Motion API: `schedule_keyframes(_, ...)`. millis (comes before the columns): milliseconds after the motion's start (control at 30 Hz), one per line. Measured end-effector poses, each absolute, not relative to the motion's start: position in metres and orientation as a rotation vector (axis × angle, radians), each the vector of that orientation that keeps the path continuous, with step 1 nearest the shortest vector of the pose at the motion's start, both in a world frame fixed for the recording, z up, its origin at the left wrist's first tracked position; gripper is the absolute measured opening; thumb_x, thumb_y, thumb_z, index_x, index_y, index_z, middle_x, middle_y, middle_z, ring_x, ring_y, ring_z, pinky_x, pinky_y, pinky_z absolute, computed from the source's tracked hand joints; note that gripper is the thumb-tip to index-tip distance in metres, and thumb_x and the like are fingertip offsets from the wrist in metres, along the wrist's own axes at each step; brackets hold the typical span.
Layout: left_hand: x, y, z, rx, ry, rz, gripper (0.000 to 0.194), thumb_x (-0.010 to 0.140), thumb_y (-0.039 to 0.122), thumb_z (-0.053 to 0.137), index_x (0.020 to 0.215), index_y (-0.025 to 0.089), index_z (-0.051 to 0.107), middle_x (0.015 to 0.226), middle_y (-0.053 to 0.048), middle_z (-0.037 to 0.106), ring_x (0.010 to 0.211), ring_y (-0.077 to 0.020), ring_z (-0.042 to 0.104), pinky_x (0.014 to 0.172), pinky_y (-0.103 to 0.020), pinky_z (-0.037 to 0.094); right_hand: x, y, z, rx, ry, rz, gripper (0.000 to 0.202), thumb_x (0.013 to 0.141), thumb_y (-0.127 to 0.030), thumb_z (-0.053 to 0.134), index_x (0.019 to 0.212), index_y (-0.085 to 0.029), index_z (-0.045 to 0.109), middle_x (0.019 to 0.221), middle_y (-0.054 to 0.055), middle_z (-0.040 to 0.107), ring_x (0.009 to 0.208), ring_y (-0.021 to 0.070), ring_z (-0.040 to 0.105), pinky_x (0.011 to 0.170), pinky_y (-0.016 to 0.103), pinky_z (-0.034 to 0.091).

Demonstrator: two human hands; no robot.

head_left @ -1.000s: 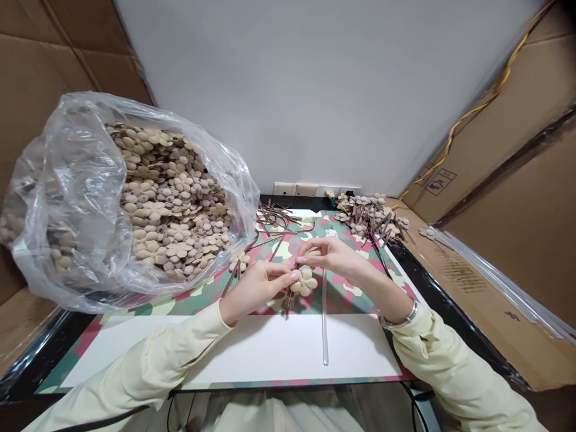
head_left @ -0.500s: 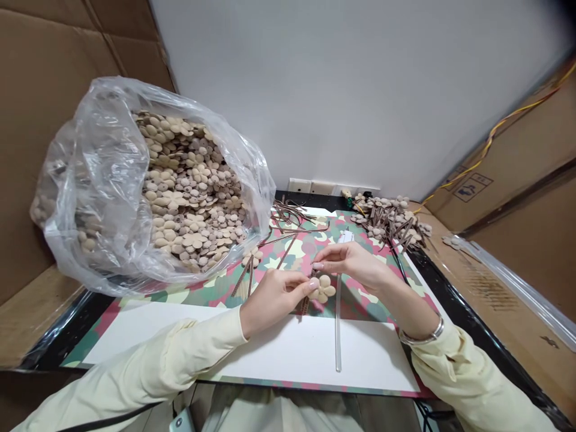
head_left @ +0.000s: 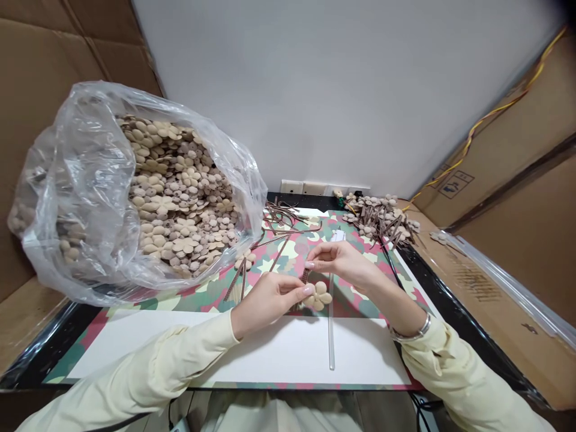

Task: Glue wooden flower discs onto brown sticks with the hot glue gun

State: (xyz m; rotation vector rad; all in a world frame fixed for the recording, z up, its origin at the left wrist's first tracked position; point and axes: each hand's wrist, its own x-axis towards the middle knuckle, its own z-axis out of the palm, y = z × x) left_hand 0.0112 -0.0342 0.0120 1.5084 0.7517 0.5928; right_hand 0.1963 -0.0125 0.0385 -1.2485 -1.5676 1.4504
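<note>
Between the thumb and fingers of my left hand (head_left: 274,298) is a beige fabric flower (head_left: 320,296), its petals facing up toward me. My right hand (head_left: 342,264), just above and to the right, pinches the end of a brown stitched strip (head_left: 305,275) that runs down to the flower. Where strip and flower meet is covered by my left fingers. Left of my hands, another flower (head_left: 245,260) with brown strips lies on the camouflage-patterned mat (head_left: 288,246). A clear stick (head_left: 332,336) lies below my right hand, across the mat and the white sheet (head_left: 216,354).
A large clear plastic bag (head_left: 96,180) full of beige flowers stands at the left. Loose brown strips (head_left: 288,216) lie at the back. A pile of flowers with strips (head_left: 382,217) sits at the back right, near a black cable. Cardboard (head_left: 508,240) borders the right side.
My right hand has drawn the strip up, and more of it shows above the flower. My left hand keeps its grip on the flower. The whole view has shifted slightly.
</note>
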Motion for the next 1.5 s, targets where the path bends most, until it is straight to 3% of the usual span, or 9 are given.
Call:
schedule_keyframes(200,0.010,-0.033,0.011,1.519,0.816,0.514,0.036,0.082,0.042,0.053,0.083,0.010,0.069,0.086,-0.009,0.071,0.078,-0.0189,0.063,0.066,-0.024,0.047,0.201,-0.010,0.035,-1.301,-1.585,1.423,0.028,0.066,-0.026,0.071,0.092,-0.017,0.068,0.076,0.003,0.068,0.072,0.0157,0.063,0.065,0.028,0.047)
schedule_keyframes(467,0.009,-0.030,0.017,1.643,0.808,0.568,0.033,0.084,0.038,0.050,0.083,0.013,0.071,0.086,-0.005,0.072,0.078,-0.0170,0.063,0.068,-0.022,0.045,0.200,-0.011,0.035,-1.281,-1.650,1.376,0.022,0.062,-0.031,0.074,0.076,-0.016,0.070,0.074,0.004,0.067,0.069,0.0153,0.061,0.062,0.026,0.047)
schedule_keyframes(667,0.008,-0.029,0.016,1.715,0.851,0.599,0.035,0.085,0.038,0.049,0.081,0.013,0.072,0.082,-0.006,0.073,0.069,-0.0159,0.062,0.060,-0.022,0.044,0.199,-0.010,0.030,-1.234,-1.662,1.392,0.024,0.062,-0.033,0.074,0.079,-0.016,0.070,0.077,0.004,0.067,0.071,0.0158,0.061,0.063,0.026,0.047)
schedule_keyframes(933,0.007,-0.028,0.015,1.683,0.852,0.595,0.033,0.083,0.038,0.051,0.079,0.013,0.072,0.081,-0.007,0.072,0.072,-0.0180,0.062,0.060,-0.023,0.044,0.196,-0.012,0.033,-1.171,-1.646,1.485,0.026,0.062,-0.028,0.075,0.084,-0.016,0.068,0.068,0.002,0.065,0.065,0.0133,0.059,0.059,0.024,0.045)
schedule_keyframes(1133,0.006,-0.031,0.022,1.681,0.851,0.660,0.031,0.083,0.036,0.052,0.078,0.013,0.072,0.078,-0.006,0.071,0.070,-0.0169,0.060,0.062,-0.023,0.044,0.213,-0.007,0.038,-1.152,-1.612,1.457,0.024,0.076,-0.038,0.063,0.086,-0.016,0.069,0.087,0.006,0.068,0.078,0.0150,0.061,0.068,0.027,0.046)
schedule_keyframes(1333,0.003,-0.026,0.022,1.625,0.952,0.945,0.025,0.082,0.036,0.056,0.080,0.017,0.072,0.079,-0.002,0.071,0.072,-0.0151,0.060,0.063,-0.020,0.045,0.213,-0.021,0.041,-1.039,-1.592,1.872,0.043,0.063,-0.024,0.075,0.105,-0.019,0.066,0.102,0.005,0.068,0.097,0.0203,0.061,0.087,0.034,0.046)
schedule_keyframes(1500,0.004,-0.023,0.018,1.578,0.976,1.041,0.024,0.082,0.036,0.056,0.078,0.017,0.071,0.077,-0.001,0.071,0.074,-0.0144,0.060,0.065,-0.019,0.044,0.190,-0.030,0.024,-1.037,-1.461,1.746,0.025,0.070,-0.029,0.069,0.091,-0.016,0.069,0.090,0.006,0.070,0.086,0.0200,0.065,0.077,0.032,0.049)
